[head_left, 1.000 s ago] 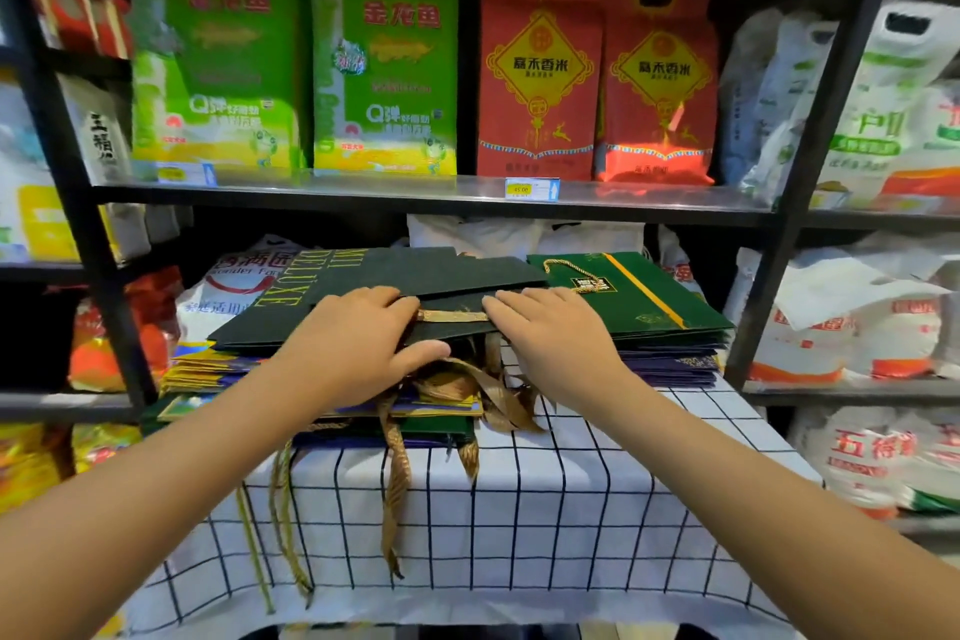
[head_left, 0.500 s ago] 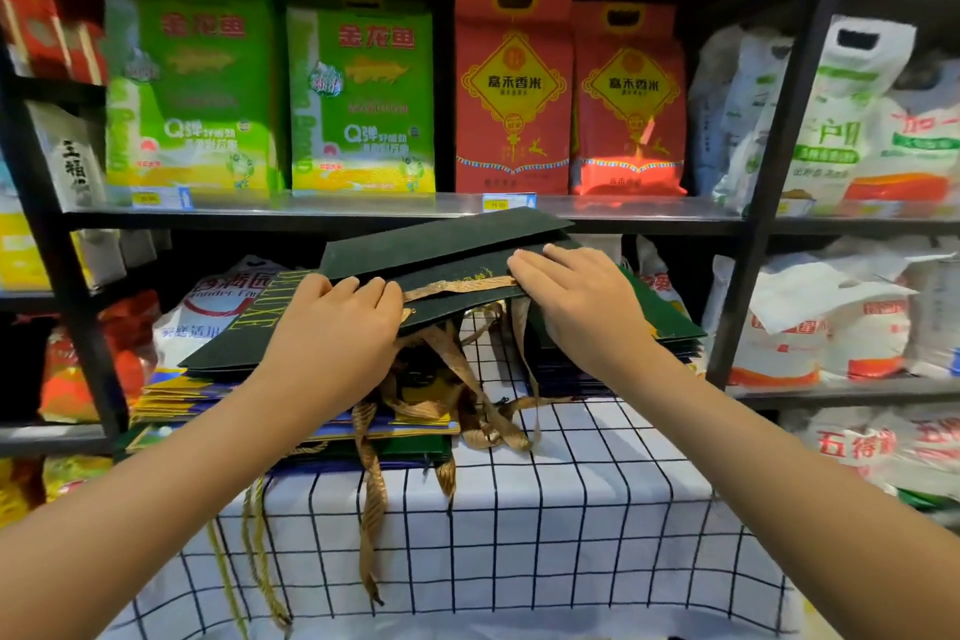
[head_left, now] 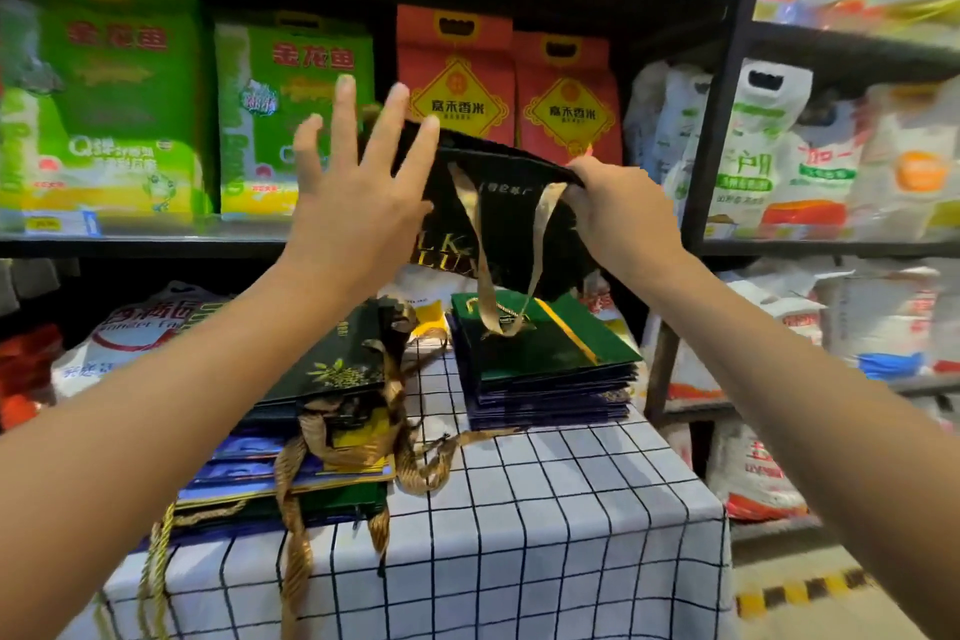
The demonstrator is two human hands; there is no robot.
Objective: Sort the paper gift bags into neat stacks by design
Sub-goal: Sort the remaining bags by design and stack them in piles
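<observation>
A dark green gift bag (head_left: 509, 224) with gold lettering hangs in the air above the table, its gold ribbon handles dangling. My right hand (head_left: 618, 213) pinches the bag's top right corner. My left hand (head_left: 358, 187) is spread flat with straight fingers against the bag's left side. Below on the left lies a mixed pile of bags (head_left: 322, 411), dark green on top, blue and yellow beneath, with tangled gold ribbons. On the right sits a neater stack (head_left: 545, 369) with a green, gold-striped bag on top of several purple ones.
A checked white cloth (head_left: 519, 535) covers the table. Black metal shelving (head_left: 711, 172) stands close behind and to the right, packed with green, red and white rice bags. A yellow-black floor strip (head_left: 800, 592) shows at lower right.
The dark green bag was lifted off the left pile and now hangs upright in the air. My left hand opened from pressing on the pile; my right hand kept its pinch on the bag.
</observation>
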